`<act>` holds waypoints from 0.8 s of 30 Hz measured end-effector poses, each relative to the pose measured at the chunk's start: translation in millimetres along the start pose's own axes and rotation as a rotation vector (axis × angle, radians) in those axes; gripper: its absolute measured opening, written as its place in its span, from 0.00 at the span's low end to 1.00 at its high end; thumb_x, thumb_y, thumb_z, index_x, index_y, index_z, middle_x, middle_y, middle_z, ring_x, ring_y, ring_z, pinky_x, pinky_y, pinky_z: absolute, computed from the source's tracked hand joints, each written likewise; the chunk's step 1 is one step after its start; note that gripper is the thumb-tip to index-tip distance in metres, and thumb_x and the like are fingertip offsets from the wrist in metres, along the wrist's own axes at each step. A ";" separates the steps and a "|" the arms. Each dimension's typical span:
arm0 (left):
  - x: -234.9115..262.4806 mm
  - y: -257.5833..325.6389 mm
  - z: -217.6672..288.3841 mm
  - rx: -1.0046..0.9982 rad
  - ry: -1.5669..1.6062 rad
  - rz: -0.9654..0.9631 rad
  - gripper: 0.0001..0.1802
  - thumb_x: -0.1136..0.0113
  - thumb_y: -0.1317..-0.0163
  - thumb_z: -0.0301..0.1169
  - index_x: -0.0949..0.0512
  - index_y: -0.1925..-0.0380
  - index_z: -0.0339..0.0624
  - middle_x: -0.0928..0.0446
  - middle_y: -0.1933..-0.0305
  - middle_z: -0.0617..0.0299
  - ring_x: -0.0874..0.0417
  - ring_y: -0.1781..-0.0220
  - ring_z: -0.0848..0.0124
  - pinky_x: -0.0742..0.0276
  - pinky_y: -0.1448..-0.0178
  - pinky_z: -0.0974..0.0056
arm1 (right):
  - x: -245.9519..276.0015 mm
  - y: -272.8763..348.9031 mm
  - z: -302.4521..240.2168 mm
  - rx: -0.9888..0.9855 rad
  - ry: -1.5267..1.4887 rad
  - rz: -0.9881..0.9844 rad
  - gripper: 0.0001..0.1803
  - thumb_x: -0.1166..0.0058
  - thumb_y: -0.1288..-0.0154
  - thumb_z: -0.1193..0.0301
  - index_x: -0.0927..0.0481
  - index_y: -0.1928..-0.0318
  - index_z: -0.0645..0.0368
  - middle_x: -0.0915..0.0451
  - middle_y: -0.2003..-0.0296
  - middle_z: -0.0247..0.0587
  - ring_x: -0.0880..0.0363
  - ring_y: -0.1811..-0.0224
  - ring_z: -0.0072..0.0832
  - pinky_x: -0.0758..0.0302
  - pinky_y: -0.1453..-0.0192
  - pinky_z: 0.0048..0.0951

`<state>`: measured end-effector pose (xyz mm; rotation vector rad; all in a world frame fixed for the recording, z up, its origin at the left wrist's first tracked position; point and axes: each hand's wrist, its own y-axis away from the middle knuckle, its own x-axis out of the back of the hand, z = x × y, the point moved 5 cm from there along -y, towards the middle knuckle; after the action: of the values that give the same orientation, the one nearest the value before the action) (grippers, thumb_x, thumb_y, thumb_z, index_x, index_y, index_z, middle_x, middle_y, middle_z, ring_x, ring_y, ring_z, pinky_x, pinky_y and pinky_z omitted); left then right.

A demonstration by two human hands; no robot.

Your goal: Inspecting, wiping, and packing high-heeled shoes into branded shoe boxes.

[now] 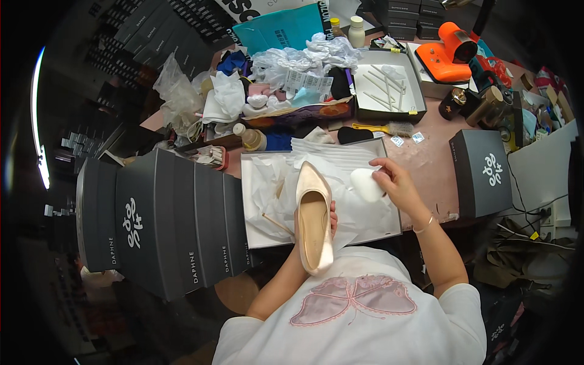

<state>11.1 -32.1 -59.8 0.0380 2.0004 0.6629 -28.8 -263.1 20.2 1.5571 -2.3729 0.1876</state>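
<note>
My left hand (333, 220) is closed around a pale beige pointed pump (316, 254), mostly hidden behind it. The shoe's toe points away from me and its open top faces up. To the right, my right hand (398, 187) pinches a white rounded pad (366, 185) between thumb and fingers, apart from the shoe. Below both hands lies an open white shoebox (255, 236) lined with crumpled white tissue paper (365, 219). A thin tan stick-like piece (278, 224) juts out left of the shoe; I cannot tell whether it belongs to it.
Dark grey shoeboxes (161, 225) stand in a row at left, another box (483, 173) at right. Behind are a brush (398, 128), a tray of white sticks (389, 112), a bottle (249, 137), heaped white paper (304, 61) and an orange device (447, 58).
</note>
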 end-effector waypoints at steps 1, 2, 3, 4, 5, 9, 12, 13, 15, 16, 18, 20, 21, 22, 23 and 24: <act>-3.5 3.5 -0.6 -0.097 -0.191 0.044 0.36 0.51 0.34 0.53 0.36 0.38 0.34 0.24 0.50 0.51 0.22 0.54 0.62 0.21 0.50 0.62 | -5.2 13.5 -31.1 0.086 -0.025 0.011 0.12 0.45 0.36 0.72 0.23 0.53 0.62 0.18 0.67 0.47 0.19 0.64 0.38 0.25 0.58 0.32; -11.6 7.9 -6.2 -0.188 -0.385 0.087 0.37 0.56 0.33 0.57 0.36 0.38 0.36 0.24 0.49 0.51 0.21 0.52 0.61 0.21 0.49 0.61 | -12.3 25.9 -55.9 0.171 -0.048 0.028 0.12 0.45 0.36 0.72 0.24 0.53 0.62 0.19 0.69 0.48 0.19 0.68 0.39 0.24 0.63 0.28; -19.0 9.9 -10.9 -0.273 -0.581 0.127 0.38 0.61 0.33 0.60 0.35 0.38 0.39 0.24 0.49 0.51 0.21 0.50 0.60 0.22 0.47 0.59 | -25.1 34.6 -70.8 0.191 0.040 -0.015 0.13 0.42 0.38 0.72 0.24 0.54 0.60 0.19 0.69 0.48 0.18 0.67 0.39 0.23 0.63 0.32; -21.4 4.3 -10.1 -0.386 -0.705 0.294 0.42 0.72 0.35 0.68 0.33 0.38 0.46 0.25 0.46 0.51 0.23 0.45 0.58 0.24 0.42 0.54 | -47.0 41.5 -75.5 0.334 0.210 -0.064 0.11 0.43 0.40 0.73 0.26 0.56 0.58 0.20 0.70 0.45 0.18 0.68 0.38 0.23 0.67 0.35; -23.3 0.0 -18.8 -0.357 -0.619 0.274 0.40 0.69 0.35 0.67 0.33 0.39 0.48 0.26 0.45 0.52 0.24 0.42 0.57 0.27 0.39 0.52 | -72.4 45.4 -64.4 0.426 0.438 -0.157 0.11 0.46 0.41 0.72 0.29 0.58 0.56 0.22 0.72 0.42 0.19 0.69 0.38 0.24 0.70 0.37; -19.0 -1.3 -25.3 -0.363 -0.724 0.316 0.39 0.66 0.35 0.67 0.32 0.39 0.49 0.27 0.43 0.52 0.24 0.42 0.57 0.27 0.39 0.51 | -89.9 63.9 -58.3 0.224 0.334 -0.246 0.09 0.50 0.41 0.71 0.30 0.60 0.55 0.25 0.72 0.40 0.20 0.72 0.40 0.24 0.70 0.40; -24.6 0.5 -26.4 -0.407 -0.693 0.221 0.39 0.65 0.35 0.67 0.32 0.39 0.49 0.27 0.42 0.54 0.25 0.42 0.57 0.28 0.39 0.49 | -87.6 78.1 -49.7 0.321 0.513 -0.336 0.08 0.49 0.43 0.70 0.27 0.62 0.55 0.25 0.72 0.40 0.20 0.72 0.41 0.24 0.69 0.43; -23.6 -1.8 -27.8 -0.403 -0.710 0.182 0.39 0.65 0.35 0.67 0.33 0.39 0.49 0.27 0.42 0.54 0.25 0.42 0.57 0.28 0.38 0.49 | -83.4 74.6 -52.7 0.385 0.553 -0.239 0.07 0.49 0.43 0.70 0.26 0.63 0.56 0.25 0.72 0.40 0.20 0.73 0.41 0.24 0.69 0.42; -21.6 -3.3 -37.6 -0.358 -0.674 0.206 0.39 0.64 0.36 0.67 0.33 0.39 0.49 0.27 0.42 0.55 0.25 0.41 0.58 0.28 0.38 0.49 | -81.2 53.5 -61.8 0.522 0.623 -0.044 0.06 0.49 0.43 0.69 0.25 0.65 0.56 0.25 0.72 0.40 0.21 0.74 0.41 0.24 0.69 0.41; -23.9 -2.6 -39.1 -0.345 -0.663 0.218 0.40 0.63 0.36 0.68 0.33 0.39 0.49 0.27 0.42 0.55 0.25 0.41 0.58 0.28 0.38 0.49 | -84.6 40.6 -55.4 0.559 0.659 0.033 0.06 0.48 0.45 0.69 0.25 0.68 0.57 0.25 0.75 0.39 0.20 0.74 0.38 0.24 0.72 0.38; -18.5 0.9 -38.4 -0.304 -0.684 0.220 0.41 0.62 0.37 0.69 0.35 0.37 0.50 0.29 0.41 0.55 0.27 0.38 0.58 0.30 0.36 0.50 | -99.4 49.1 -48.9 0.544 0.699 -0.157 0.05 0.48 0.45 0.70 0.25 0.69 0.57 0.23 0.75 0.39 0.19 0.73 0.36 0.23 0.73 0.36; -14.2 3.8 -33.3 -0.269 -0.703 0.200 0.43 0.58 0.40 0.70 0.35 0.37 0.50 0.29 0.40 0.54 0.29 0.37 0.58 0.31 0.35 0.50 | -107.7 64.1 -50.9 0.551 0.744 -0.298 0.06 0.48 0.46 0.72 0.24 0.67 0.58 0.22 0.75 0.41 0.19 0.75 0.35 0.22 0.74 0.33; -13.7 5.1 -34.0 -0.265 -0.698 0.212 0.43 0.58 0.40 0.70 0.36 0.37 0.49 0.30 0.40 0.54 0.29 0.37 0.58 0.31 0.35 0.50 | -107.5 62.6 -50.7 0.535 0.755 -0.293 0.06 0.48 0.46 0.72 0.25 0.67 0.58 0.23 0.75 0.41 0.19 0.75 0.35 0.22 0.74 0.33; -15.9 4.6 -35.5 -0.262 -0.692 0.225 0.44 0.58 0.40 0.70 0.36 0.37 0.48 0.30 0.40 0.54 0.29 0.37 0.58 0.31 0.35 0.50 | -106.4 58.1 -50.6 0.520 0.766 -0.290 0.06 0.48 0.46 0.72 0.25 0.67 0.59 0.23 0.75 0.41 0.19 0.76 0.35 0.22 0.75 0.33; -18.5 4.4 -37.9 -0.259 -0.685 0.237 0.44 0.57 0.40 0.70 0.36 0.37 0.47 0.30 0.40 0.54 0.29 0.36 0.58 0.31 0.34 0.50 | -105.7 52.7 -50.4 0.506 0.777 -0.287 0.06 0.48 0.46 0.72 0.25 0.67 0.59 0.23 0.75 0.40 0.19 0.76 0.35 0.23 0.75 0.33; -26.3 4.2 -41.9 -0.269 -0.684 0.243 0.45 0.56 0.40 0.70 0.37 0.37 0.44 0.30 0.39 0.53 0.29 0.36 0.59 0.31 0.34 0.50 | -109.0 37.8 -44.9 0.514 0.746 -0.229 0.05 0.47 0.46 0.72 0.26 0.68 0.59 0.22 0.75 0.40 0.18 0.75 0.34 0.23 0.76 0.32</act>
<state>-11.0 -54.6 -21.5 0.3081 1.2499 0.9228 -15.2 -140.5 30.5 1.5586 -1.6106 1.1692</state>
